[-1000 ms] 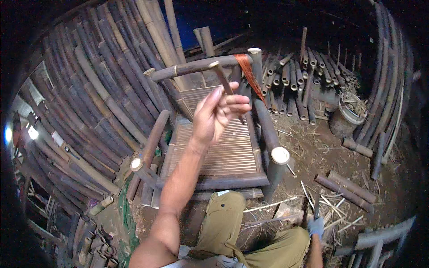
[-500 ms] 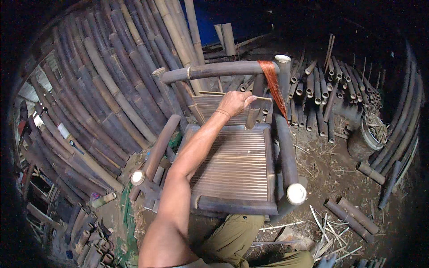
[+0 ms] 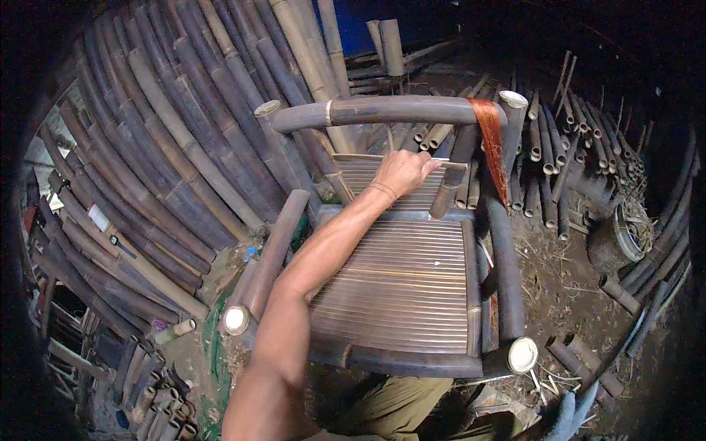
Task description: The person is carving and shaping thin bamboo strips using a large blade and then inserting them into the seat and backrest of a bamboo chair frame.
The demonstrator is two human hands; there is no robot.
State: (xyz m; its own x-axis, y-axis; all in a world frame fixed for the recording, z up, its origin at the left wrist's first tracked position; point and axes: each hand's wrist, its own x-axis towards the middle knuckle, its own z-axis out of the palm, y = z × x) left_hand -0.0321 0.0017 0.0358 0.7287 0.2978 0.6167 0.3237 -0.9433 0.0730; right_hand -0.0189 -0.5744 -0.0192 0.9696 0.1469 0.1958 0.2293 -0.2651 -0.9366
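Note:
My left hand (image 3: 406, 175) is closed on a thin bamboo slat (image 3: 454, 165), whose lighter end shows to the right of my fingers. The slat lies across the slatted backrest of a dark bamboo chair (image 3: 397, 112). Below my forearm spreads the chair's seat of narrow bamboo slats (image 3: 401, 287). A bundle of orange-brown strands (image 3: 488, 140) hangs over the right end of the top rail. At the lower right edge, my right hand (image 3: 570, 415) appears as a blurred blue-grey, glove-like shape. Its fingers cannot be made out, and a long dark curved piece runs up beside it.
Long dark bamboo poles (image 3: 169, 132) lean in a row at the left. Cut tubes (image 3: 548, 154) are stacked at the back right, near a bucket of shavings (image 3: 616, 239). Short offcuts (image 3: 165, 415) lie at the lower left. A green net (image 3: 215, 360) lies beside the chair.
My left hand stays at the backrest, gripping the slat. The blue-grey right hand has come further into view at the lower right. The view has shifted, placing the chair further right.

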